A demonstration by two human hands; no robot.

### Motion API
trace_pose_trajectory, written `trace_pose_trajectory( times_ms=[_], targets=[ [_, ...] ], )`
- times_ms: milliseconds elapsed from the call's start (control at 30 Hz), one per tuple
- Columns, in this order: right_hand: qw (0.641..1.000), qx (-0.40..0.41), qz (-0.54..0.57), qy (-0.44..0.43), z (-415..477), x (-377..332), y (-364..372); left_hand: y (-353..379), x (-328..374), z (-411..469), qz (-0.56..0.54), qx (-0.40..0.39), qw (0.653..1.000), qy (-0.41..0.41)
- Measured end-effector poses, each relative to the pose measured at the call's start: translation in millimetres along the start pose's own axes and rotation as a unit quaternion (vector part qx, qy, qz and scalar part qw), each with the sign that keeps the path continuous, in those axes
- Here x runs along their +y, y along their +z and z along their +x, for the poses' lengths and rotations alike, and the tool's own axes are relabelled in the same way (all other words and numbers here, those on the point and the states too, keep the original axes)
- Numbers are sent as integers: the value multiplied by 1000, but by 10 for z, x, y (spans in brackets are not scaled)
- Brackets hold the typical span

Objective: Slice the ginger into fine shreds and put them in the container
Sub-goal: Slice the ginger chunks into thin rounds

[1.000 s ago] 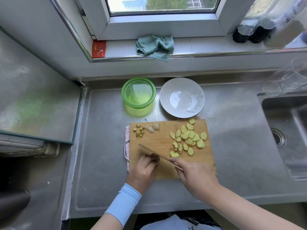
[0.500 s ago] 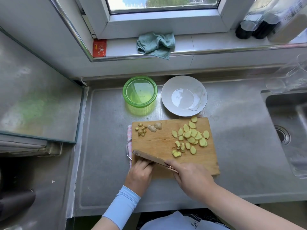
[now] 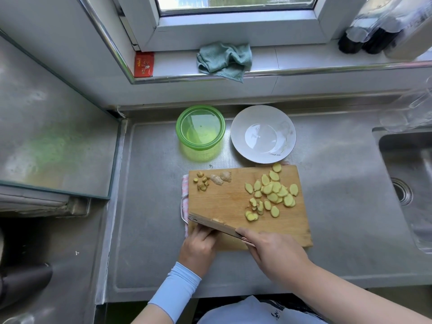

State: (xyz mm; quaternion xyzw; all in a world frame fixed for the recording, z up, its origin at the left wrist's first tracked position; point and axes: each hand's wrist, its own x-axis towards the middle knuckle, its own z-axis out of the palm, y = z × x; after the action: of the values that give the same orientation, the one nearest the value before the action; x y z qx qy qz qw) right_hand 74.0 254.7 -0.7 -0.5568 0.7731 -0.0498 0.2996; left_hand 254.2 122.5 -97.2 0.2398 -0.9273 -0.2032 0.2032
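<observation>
While right hand [image 3: 273, 251] grips knife [image 3: 215, 224] at cutting board [image 3: 224, 197] near-left corner, left hand [image 3: 201, 244] curls behind blade, hold hidden. Slicing step. Ginger slices [image 3: 273, 192] heaped right; container [image 3: 200, 127] beyond far edge. Next: stack, shred fine.

Window: a white-framed window [image 3: 236, 24] at the top, with daylight coming through.
Sill: a white tiled sill [image 3: 292, 59] with a metal edge strip. On it are a crumpled teal cloth [image 3: 224, 59], a small red packet [image 3: 143, 64] at the left end and dark bottles [image 3: 364, 40] at the right.
Bench: a brushed stainless-steel bench [image 3: 149, 230] with a raised rim.
Sink: a steel sink basin [image 3: 406, 183] with a round drain, set into the bench on the right.
Left: a grey glass-edged panel [image 3: 53, 136] beside the bench.
</observation>
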Motion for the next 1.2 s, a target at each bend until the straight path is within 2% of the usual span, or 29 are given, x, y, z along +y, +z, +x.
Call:
trace_pose_trajectory(
  times_ms=[500,700,1200],
  targets=[
    [1000,-17,-1,13,9,-32,-50,0,46,30,-11,3,1000,-29],
    [999,-32,4,22,0,-52,-82,17,30,21,-8,26,1000,-10],
    [999,-34,7,10,111,-42,-6,53,10,-5,-14,48,998,-31]
  ],
)
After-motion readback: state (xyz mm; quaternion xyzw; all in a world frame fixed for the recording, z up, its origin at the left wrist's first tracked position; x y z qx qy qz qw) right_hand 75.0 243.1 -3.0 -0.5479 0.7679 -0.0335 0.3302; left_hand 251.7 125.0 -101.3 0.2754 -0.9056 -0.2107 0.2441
